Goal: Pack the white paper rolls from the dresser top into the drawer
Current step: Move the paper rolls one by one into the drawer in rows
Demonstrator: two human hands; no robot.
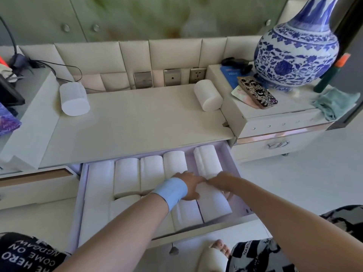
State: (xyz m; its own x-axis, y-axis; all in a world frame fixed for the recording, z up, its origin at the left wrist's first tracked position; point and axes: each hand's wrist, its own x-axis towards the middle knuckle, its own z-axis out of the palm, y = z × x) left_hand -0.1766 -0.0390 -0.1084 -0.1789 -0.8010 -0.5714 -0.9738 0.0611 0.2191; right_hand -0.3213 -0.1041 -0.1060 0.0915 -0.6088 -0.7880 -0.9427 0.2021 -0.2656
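**Two rolls left on top, drawer nearly full**

Two white rolls wait on the dresser top (137, 118): the left roll (74, 99) and the right roll (208, 95). Below, I see the drawer (234, 163) holding packed rows. My left hand (188, 186) and right hand (220, 179) press a front roll (213, 201) into place; fingers look curled around it, though I cannot tell for sure.

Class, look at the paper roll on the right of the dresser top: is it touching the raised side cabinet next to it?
Touching. In the head view the right roll lies on its side pressed against the cabinet wall, no gap between them.
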